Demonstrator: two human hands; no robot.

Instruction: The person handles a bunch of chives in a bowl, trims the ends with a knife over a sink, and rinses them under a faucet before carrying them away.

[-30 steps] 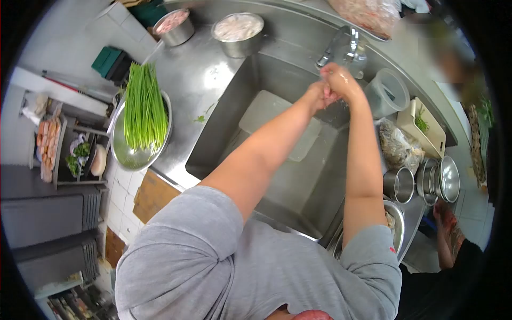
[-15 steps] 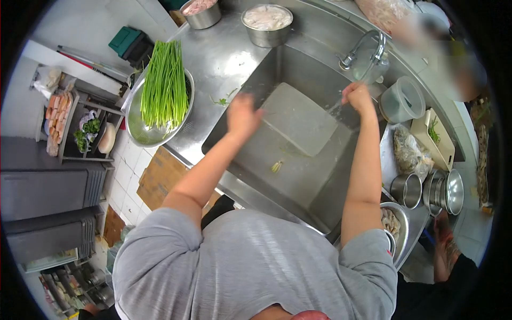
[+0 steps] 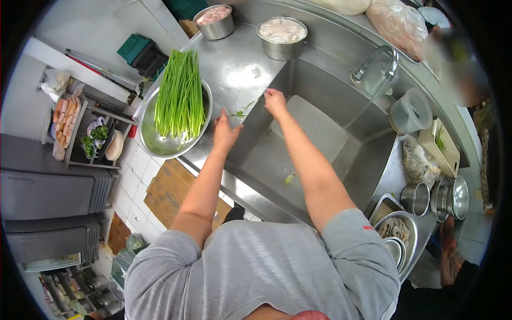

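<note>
A bundle of chives point(image 3: 180, 96), long thin green stalks, lies in a metal colander point(image 3: 154, 145) on the counter left of the sink. My left hand point(image 3: 226, 133) is open beside the colander's right rim, fingers spread and holding nothing visible. Over the sink's left edge, my right hand point(image 3: 274, 103) is closed with curled fingers; anything inside them is hidden. Small green leaf scraps point(image 3: 241, 112) lie on the counter between my hands. Water runs from the faucet point(image 3: 378, 56) into the sink point(image 3: 256, 165), where a pale board point(image 3: 322, 130) and a yellowish-green scrap point(image 3: 289, 178) lie.
Behind the sink stand a metal pot of pale meat point(image 3: 282, 29) and one of pinkish meat point(image 3: 213, 15). To the right are a clear plastic tub point(image 3: 410, 111), a cream bin point(image 3: 440, 146), metal pots point(image 3: 415, 199) and a basin of seafood-like pieces point(image 3: 394, 229). Another person's arm shows at lower right.
My right hand has moved left from the running water to the sink's left edge. My left hand has moved left and down to the colander's side. The view has shifted slightly.
</note>
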